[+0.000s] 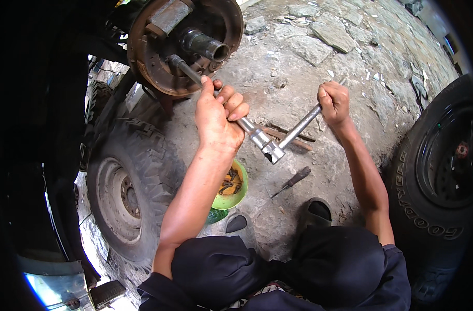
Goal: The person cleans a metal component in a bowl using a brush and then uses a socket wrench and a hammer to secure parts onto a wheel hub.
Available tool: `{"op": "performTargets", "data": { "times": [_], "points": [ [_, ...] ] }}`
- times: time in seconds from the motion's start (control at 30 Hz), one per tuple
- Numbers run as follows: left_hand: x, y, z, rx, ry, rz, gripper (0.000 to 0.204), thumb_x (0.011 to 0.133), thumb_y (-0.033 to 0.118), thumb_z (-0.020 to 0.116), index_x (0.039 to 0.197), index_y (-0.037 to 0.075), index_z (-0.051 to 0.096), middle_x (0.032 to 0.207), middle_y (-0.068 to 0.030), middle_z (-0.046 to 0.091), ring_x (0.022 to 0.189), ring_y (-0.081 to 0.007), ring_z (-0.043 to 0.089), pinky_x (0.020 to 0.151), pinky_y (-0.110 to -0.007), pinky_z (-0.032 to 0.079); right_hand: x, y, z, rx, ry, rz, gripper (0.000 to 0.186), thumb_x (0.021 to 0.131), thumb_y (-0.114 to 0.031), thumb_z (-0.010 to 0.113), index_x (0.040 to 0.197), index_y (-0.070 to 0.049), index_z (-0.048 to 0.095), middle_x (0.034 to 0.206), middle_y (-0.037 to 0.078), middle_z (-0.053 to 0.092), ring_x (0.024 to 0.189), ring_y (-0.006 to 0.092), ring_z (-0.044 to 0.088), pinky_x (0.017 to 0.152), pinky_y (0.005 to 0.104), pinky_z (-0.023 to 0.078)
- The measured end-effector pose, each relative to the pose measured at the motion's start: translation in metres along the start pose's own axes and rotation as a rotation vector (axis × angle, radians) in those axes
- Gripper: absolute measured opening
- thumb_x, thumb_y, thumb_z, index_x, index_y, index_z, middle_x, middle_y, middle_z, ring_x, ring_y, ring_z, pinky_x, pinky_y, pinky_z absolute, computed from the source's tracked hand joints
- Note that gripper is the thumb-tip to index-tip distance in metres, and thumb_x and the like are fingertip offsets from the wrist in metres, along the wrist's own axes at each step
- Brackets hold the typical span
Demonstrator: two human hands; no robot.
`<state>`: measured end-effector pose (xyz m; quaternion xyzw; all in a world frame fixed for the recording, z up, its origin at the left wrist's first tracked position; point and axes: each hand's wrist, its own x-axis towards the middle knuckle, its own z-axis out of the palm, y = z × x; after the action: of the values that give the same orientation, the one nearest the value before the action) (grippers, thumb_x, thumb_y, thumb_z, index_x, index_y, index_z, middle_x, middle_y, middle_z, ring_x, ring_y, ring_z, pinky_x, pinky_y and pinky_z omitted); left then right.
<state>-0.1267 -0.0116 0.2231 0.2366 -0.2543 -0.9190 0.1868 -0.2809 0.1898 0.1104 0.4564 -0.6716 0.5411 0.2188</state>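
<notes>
A long socket wrench (254,131) runs from the rusty brake backing plate (156,78) down toward me. Its socket end meets the plate just below the hollow axle stub (208,46); whether it sits on a bolt I cannot tell. My left hand (219,111) is wrapped round the extension bar. At the near end a ratchet-like head joins a silver handle (300,126) that slants up to the right. My right hand (333,102) is closed in a fist round that handle's upper end, whose tip sticks out past the fingers.
Below my left forearm stands a green bowl (239,193) with small metal parts in brownish liquid. A screwdriver (298,176) and a wooden-handled wire brush (290,140) lie on the rough stone floor. Big tyres stand at left (135,192) and right (428,171).
</notes>
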Motion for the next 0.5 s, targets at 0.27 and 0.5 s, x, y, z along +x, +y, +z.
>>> {"op": "performTargets", "data": {
  "times": [0.27,0.5],
  "points": [
    [0.002,-0.013,0.007,0.009,0.098,0.077,0.036,0.103,0.042,0.04,0.084,0.013,0.044,0.06,0.0051,0.025,0.045,-0.0063,0.017,0.04,-0.022,0.018,0.018,-0.057,0.02,0.039,-0.194,-0.005,0.033,0.089,-0.009,0.046,0.057,-0.004,0.053,0.048,0.009,0.047,0.044,0.0238,0.048,0.048,0.0356,0.041],
    [0.001,-0.012,0.007,-0.051,0.041,0.04,0.038,0.103,0.044,0.039,0.081,0.014,0.044,0.059,0.0061,0.023,0.045,-0.0062,0.016,0.039,-0.023,0.017,-0.009,-0.052,0.029,0.242,0.427,0.281,0.024,0.101,-0.014,0.039,0.111,0.005,0.05,0.101,0.017,0.058,0.094,0.0218,0.059,0.084,0.0328,0.047]
  ]
}}
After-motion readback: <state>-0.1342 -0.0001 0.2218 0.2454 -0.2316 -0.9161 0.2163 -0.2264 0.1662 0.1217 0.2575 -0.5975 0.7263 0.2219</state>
